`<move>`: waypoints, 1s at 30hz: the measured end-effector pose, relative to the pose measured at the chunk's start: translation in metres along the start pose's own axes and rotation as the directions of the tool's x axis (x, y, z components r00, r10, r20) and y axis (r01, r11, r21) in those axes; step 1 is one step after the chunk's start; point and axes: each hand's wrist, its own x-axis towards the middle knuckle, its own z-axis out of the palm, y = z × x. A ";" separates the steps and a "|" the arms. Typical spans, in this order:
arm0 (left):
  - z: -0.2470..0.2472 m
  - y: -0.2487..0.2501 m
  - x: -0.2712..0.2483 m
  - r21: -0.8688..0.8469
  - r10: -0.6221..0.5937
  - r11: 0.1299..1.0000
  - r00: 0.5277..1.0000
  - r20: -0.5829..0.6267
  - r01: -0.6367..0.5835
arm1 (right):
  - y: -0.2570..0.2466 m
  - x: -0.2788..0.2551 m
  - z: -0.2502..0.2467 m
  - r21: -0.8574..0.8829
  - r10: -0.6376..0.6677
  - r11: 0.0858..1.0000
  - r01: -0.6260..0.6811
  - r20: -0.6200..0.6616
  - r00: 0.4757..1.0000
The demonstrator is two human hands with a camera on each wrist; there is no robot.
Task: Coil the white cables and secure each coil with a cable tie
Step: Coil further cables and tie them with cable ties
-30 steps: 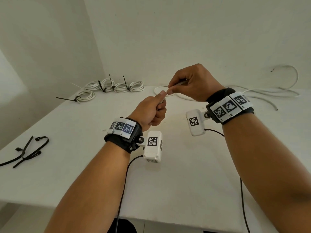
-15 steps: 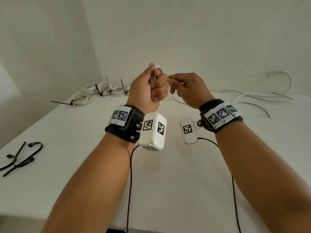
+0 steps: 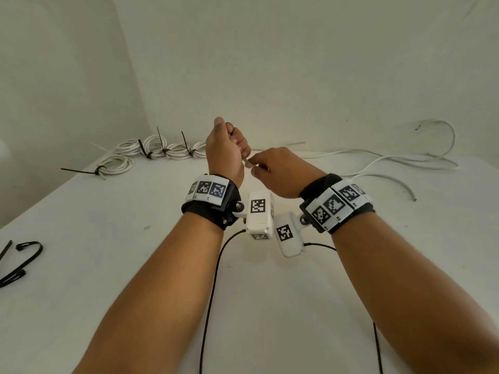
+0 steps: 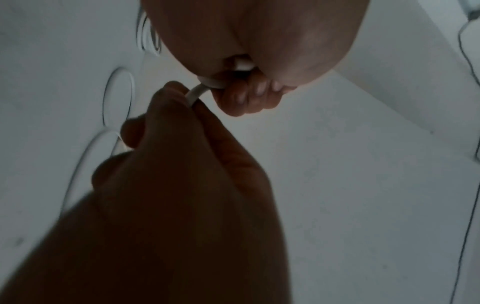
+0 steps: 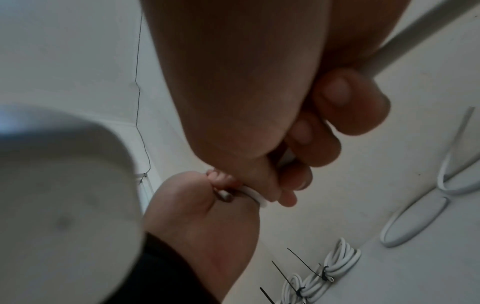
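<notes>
Above table (image 3: 135, 252) | left hand (image 3: 225, 152) fist grips white cable (image 3: 247, 163) | right hand (image 3: 280, 172) fingers pinch it

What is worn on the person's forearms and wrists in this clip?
Both forearms are bare, no sleeves. Each wrist carries a black strap topped with white tiles printed with black square codes. A white boxy camera unit with its own code hangs from each strap, and a thin black wire trails from each unit.
</notes>
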 end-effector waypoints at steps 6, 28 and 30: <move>-0.010 -0.013 0.003 0.300 0.129 0.943 0.989 0.074 -0.145 | 0.001 -0.002 -0.004 -0.039 -0.025 0.999 0.030 0.118 0.993; -0.016 -0.011 -0.013 0.618 -0.342 0.786 0.840 0.423 0.009 | 0.018 -0.016 -0.045 0.177 -0.155 0.962 0.207 -0.266 0.951; -0.013 -0.010 -0.013 0.599 -0.361 0.800 0.824 0.436 0.034 | 0.023 -0.016 -0.047 0.192 -0.134 0.959 0.209 -0.341 0.930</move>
